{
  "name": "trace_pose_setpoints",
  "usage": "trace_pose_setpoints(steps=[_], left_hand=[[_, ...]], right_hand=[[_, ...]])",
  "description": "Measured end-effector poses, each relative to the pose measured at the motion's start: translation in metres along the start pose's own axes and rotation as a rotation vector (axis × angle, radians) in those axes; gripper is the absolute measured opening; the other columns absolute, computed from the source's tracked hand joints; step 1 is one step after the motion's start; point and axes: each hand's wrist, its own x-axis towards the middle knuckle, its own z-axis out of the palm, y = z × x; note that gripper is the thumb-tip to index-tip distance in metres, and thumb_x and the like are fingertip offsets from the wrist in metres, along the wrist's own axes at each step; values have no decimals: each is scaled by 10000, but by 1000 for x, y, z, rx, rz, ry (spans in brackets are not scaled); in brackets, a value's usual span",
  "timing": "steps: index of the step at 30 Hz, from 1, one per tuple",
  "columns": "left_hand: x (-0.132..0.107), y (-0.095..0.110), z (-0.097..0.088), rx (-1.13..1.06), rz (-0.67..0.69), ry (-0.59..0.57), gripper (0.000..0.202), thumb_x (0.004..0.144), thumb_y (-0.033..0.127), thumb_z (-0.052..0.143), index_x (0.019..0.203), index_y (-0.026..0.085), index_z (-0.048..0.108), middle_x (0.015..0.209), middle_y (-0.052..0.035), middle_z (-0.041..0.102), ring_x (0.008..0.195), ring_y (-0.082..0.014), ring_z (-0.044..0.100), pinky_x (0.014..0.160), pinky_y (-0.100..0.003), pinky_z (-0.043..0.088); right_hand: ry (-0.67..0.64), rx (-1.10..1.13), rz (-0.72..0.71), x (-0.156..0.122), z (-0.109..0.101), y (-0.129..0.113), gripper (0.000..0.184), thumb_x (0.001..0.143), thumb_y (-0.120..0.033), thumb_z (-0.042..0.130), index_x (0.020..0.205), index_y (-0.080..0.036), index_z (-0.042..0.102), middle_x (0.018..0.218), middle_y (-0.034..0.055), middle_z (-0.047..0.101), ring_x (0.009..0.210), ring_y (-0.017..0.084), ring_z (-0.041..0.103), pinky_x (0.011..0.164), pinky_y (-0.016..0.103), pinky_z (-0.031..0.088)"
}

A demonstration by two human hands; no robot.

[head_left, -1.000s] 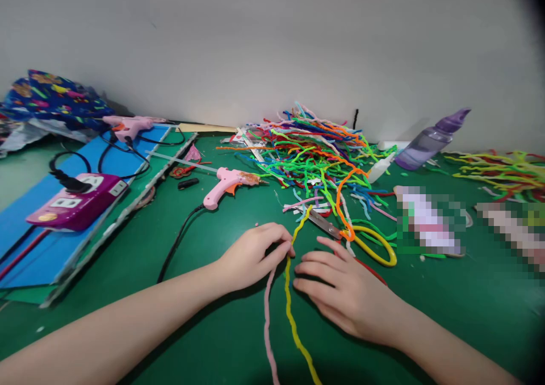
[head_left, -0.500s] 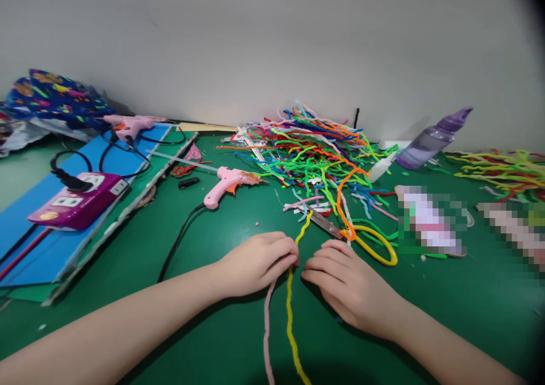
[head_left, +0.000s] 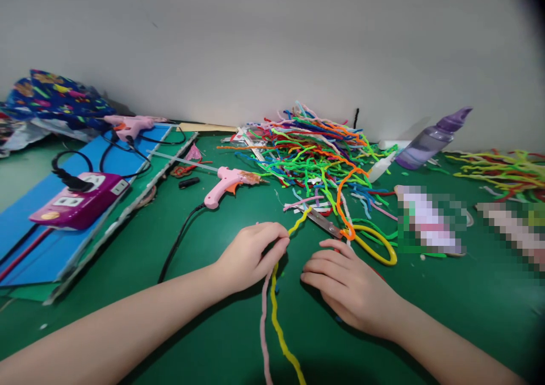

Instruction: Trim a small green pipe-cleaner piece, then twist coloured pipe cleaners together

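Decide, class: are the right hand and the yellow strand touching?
Apart: the head view shows green table between the right hand and the yellow strand.

No legible text or labels.

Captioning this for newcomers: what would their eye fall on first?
First, the tangled heap of colorful fuzzy strands near the grey wall. In front of it, the left hand pinches a yellow strand. Leftward, a purple power strip sits on a blue board.

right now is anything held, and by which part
The left hand pinches the yellow strand near its far end, perhaps the pink strand too; no hold shows in the right hand.
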Motion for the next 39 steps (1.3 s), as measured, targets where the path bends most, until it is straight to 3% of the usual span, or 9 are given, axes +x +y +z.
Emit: trace_pose_setpoints(steps=[5, 10, 15, 19, 24, 27, 30, 33, 39], left_hand=[[1, -2, 2, 17, -77, -49, 186, 923, 241, 362, 854, 186, 526, 782, -11, 619, 738, -133, 570, 708, -258, 430], [2, -3, 4, 44, -93, -66, 184, 923, 244, 361, 859, 185, 522, 806, -13, 629, 751, -139, 573, 724, -272, 430], [1, -2, 4, 53, -84, -71, 182, 922, 244, 363, 862, 184, 524, 819, -18, 631, 767, -145, 576, 735, -281, 428], [1, -3, 4, 52, -76, -77, 185, 925, 249, 363, 869, 183, 526, 821, -13, 625, 768, -141, 570, 750, -283, 421], [1, -3, 4, 49, -87, -85, 195, 926, 259, 360, 869, 184, 531, 818, -9, 618, 775, -141, 560, 744, -279, 417], [1, -3, 4, 47, -88, -86, 195, 926, 258, 360, 868, 183, 532, 815, -10, 618, 774, -141, 558, 739, -277, 417], [1, -3, 4, 46, -90, -81, 193, 924, 254, 362, 868, 182, 532, 810, -11, 620, 766, -141, 559, 741, -276, 417], [1, -4, 5, 41, -91, -80, 189, 922, 252, 366, 866, 183, 533, 808, -11, 622, 764, -141, 561, 738, -274, 419], [3, -3, 4, 36, -96, -82, 191, 922, 256, 364, 864, 190, 533, 811, -12, 623, 774, -143, 567, 741, -271, 423]], right_hand=[[-116, 3, -24, 2, -2, -3, 331, 902, -163, 430, 1220, -185, 519, 1215, 23, 593, 1167, 170, 461, 1084, 433, 211], [-301, 7, -106, 5, -4, -5, 426, 946, -248, 358, 1368, -199, 364, 1401, -20, 431, 1332, 156, 285, 1145, 422, 78], [-364, 30, -104, 6, -6, -6, 440, 957, -268, 324, 1385, -165, 338, 1418, -9, 406, 1344, 137, 273, 1153, 381, 103], [-267, 37, -93, 3, -1, -6, 385, 934, -288, 398, 1291, -160, 469, 1295, 22, 547, 1267, 174, 396, 1141, 422, 159], [-59, 19, -43, 1, 2, -5, 177, 877, -205, 499, 978, -146, 632, 965, 34, 672, 1030, 163, 557, 1100, 410, 268], [-85, 48, -86, 3, -2, -6, 214, 876, -202, 492, 1034, -126, 613, 1067, 63, 651, 1085, 163, 539, 1098, 381, 290], [-218, 83, -178, 5, -7, -8, 337, 906, -252, 443, 1193, -102, 536, 1292, 88, 542, 1252, 170, 424, 1117, 377, 265], [-294, 90, -202, 5, -7, -10, 400, 921, -301, 416, 1249, -87, 494, 1331, 104, 507, 1290, 179, 385, 1121, 403, 249], [-43, 98, -99, 0, 1, -6, 240, 871, -232, 520, 1068, -124, 605, 1027, 66, 679, 1069, 175, 561, 1109, 430, 240]])
